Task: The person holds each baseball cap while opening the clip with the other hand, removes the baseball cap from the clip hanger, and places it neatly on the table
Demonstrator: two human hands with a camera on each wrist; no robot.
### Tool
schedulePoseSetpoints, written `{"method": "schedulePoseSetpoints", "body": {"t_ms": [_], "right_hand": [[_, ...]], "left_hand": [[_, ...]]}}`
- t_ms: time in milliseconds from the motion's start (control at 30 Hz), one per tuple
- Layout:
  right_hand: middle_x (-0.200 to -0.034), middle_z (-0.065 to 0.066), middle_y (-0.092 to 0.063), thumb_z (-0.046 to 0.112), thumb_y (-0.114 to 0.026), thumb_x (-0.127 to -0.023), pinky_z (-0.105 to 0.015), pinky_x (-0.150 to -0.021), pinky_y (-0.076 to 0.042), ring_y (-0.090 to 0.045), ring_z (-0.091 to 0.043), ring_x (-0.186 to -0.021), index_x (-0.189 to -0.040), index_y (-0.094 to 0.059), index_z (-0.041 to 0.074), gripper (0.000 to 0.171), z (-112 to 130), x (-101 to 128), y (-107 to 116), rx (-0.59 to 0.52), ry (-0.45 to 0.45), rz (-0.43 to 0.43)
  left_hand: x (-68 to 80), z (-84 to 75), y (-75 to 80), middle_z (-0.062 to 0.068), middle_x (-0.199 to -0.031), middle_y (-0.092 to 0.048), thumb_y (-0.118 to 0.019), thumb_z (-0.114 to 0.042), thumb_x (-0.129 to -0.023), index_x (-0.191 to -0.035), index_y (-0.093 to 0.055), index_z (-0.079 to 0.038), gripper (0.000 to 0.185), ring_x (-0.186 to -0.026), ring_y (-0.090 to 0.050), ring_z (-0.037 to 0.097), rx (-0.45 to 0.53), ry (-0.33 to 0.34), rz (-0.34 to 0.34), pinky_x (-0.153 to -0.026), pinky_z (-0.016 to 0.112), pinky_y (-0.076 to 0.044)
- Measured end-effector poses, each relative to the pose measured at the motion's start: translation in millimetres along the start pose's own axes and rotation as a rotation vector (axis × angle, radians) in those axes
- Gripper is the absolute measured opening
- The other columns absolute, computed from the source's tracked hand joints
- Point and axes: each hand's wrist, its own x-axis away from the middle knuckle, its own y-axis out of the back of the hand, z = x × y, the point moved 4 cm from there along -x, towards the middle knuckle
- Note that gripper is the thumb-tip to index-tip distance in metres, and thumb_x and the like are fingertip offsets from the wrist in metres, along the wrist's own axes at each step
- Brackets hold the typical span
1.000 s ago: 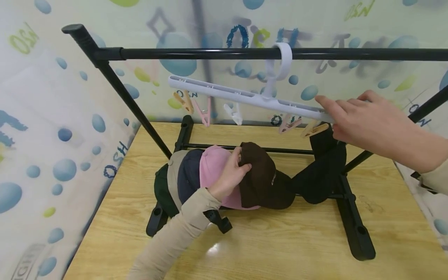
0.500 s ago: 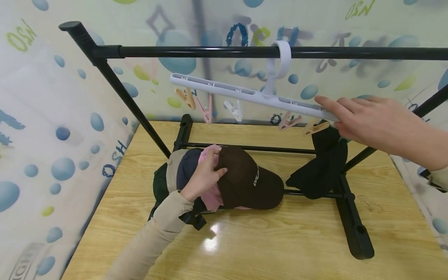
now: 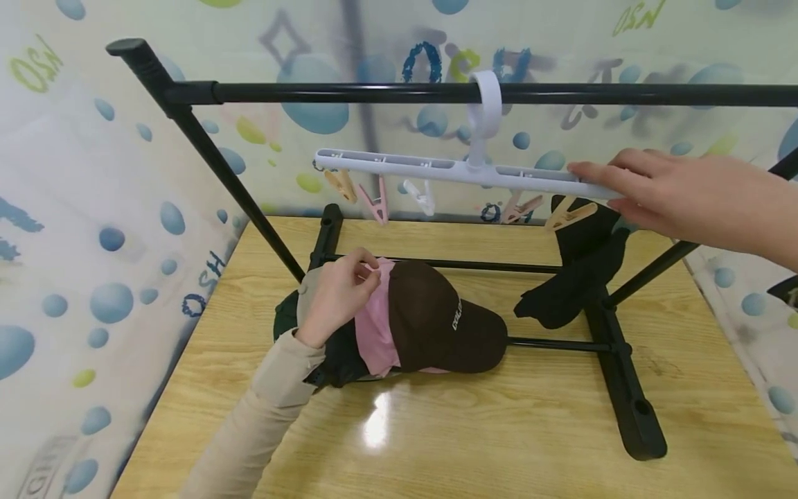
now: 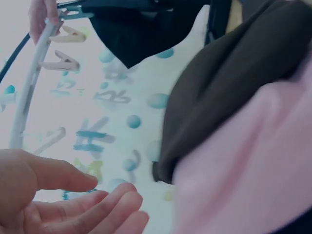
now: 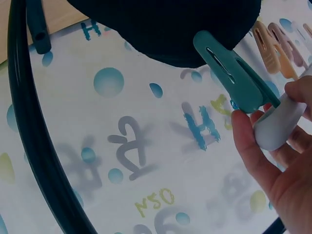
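Observation:
My left hand [image 3: 339, 298] is over a row of baseball caps, its fingers loosely bent around nothing. At the row's right end lies a brown cap [image 3: 427, 315] with its brim to the right. Behind it come a pink cap [image 3: 373, 322], a dark one, a beige one and a dark green cap [image 3: 285, 319]. My right hand [image 3: 673, 194] grips the right end of a white clip hanger [image 3: 436, 170] hooked on the rack's bar. Near those fingers a green clip [image 5: 231, 73] holds a black cap [image 3: 576, 270], which hangs down.
A black rack's top bar [image 3: 374, 93] crosses above, and its foot [image 3: 632, 405] stands on the wooden table [image 3: 486, 443]. Beige, pink and white clips [image 3: 420, 197] dangle from the hanger. A patterned backdrop stands behind.
The brown cap has shifted left against the pink one, and my left hand has let go of it and moved left. The hanger has slid slightly left and levelled; the black cap has swung.

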Motion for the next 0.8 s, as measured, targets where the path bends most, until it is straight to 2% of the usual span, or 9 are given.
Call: {"method": "schedulePoseSetpoints", "body": {"t_ms": [100,200,267,333,433,633,800], "right_hand": [[-0.091,-0.011,-0.055,0.054,-0.004,-0.098,-0.027,-0.038,-0.028,-0.032,-0.010,-0.048,-0.142,-0.040,0.012,0.070,-4,-1,2,-0.026,-0.002,0.015],[-0.088,-0.009,-0.057,0.054,-0.007,-0.097,-0.027,-0.039,-0.033,-0.038,-0.010,-0.050,-0.140,-0.044,0.011,0.071,-7,-3,3,-0.060,-0.007,0.042],[-0.087,-0.009,-0.058,0.046,-0.030,-0.103,-0.027,-0.040,-0.035,-0.039,-0.010,-0.050,-0.139,-0.045,0.010,0.054,-8,-4,4,-0.074,-0.020,0.071],[-0.087,-0.008,-0.059,0.032,-0.056,-0.099,-0.026,-0.041,-0.036,-0.040,-0.009,-0.051,-0.139,-0.047,0.009,0.048,-9,-7,4,-0.093,-0.039,0.097],[-0.090,-0.009,-0.061,0.008,-0.079,-0.077,-0.024,-0.042,-0.037,-0.040,-0.007,-0.051,-0.139,-0.048,0.009,0.070,-9,-10,5,-0.122,-0.070,0.126],[-0.092,-0.008,-0.064,0.005,-0.081,-0.072,-0.024,-0.044,-0.039,-0.042,-0.007,-0.052,-0.136,-0.051,0.008,0.071,-7,-12,5,-0.180,-0.071,0.106],[-0.094,-0.009,-0.065,0.006,-0.081,-0.073,-0.025,-0.044,-0.039,-0.044,-0.007,-0.053,-0.136,-0.052,0.009,0.069,-4,-15,6,-0.201,-0.081,0.103]], "left_hand": [[-4.5,-11.2,2.4,0.013,-0.080,-0.069,-0.065,-0.004,-0.088,-0.090,-0.063,-0.001,0.005,-0.069,-0.067,0.026,-0.020,-0.039,-0.028,-0.060,0.040,-0.052],[-8.8,-22.9,0.2,0.013,-0.079,-0.069,-0.064,-0.004,-0.088,-0.089,-0.064,-0.001,0.004,-0.069,-0.067,0.025,-0.010,-0.074,-0.018,-0.062,0.040,-0.053],[-11.6,-28.7,-2.4,0.011,-0.079,-0.069,-0.065,-0.004,-0.088,-0.089,-0.064,-0.001,0.004,-0.069,-0.066,0.023,0.005,-0.089,-0.013,-0.062,0.039,-0.052],[-14.2,-33.6,-4.5,0.009,-0.077,-0.069,-0.065,-0.004,-0.088,-0.089,-0.065,-0.001,0.003,-0.067,-0.066,0.021,0.031,-0.103,-0.019,-0.062,0.038,-0.052],[-17.1,-39.9,-7.8,0.005,-0.074,-0.069,-0.064,-0.005,-0.088,-0.089,-0.065,-0.002,0.003,-0.064,-0.065,0.016,0.065,-0.123,-0.030,-0.061,0.035,-0.050],[-21.8,-52.5,-18.4,0.003,-0.074,-0.069,-0.062,-0.006,-0.088,-0.089,-0.065,-0.004,0.003,-0.063,-0.064,0.012,0.101,-0.189,-0.009,-0.061,0.031,-0.050],[-23.4,-62.0,-23.6,0.003,-0.076,-0.070,-0.062,-0.004,-0.088,-0.090,-0.065,-0.004,0.003,-0.064,-0.064,0.010,0.169,-0.196,0.004,-0.061,0.029,-0.050]]}}
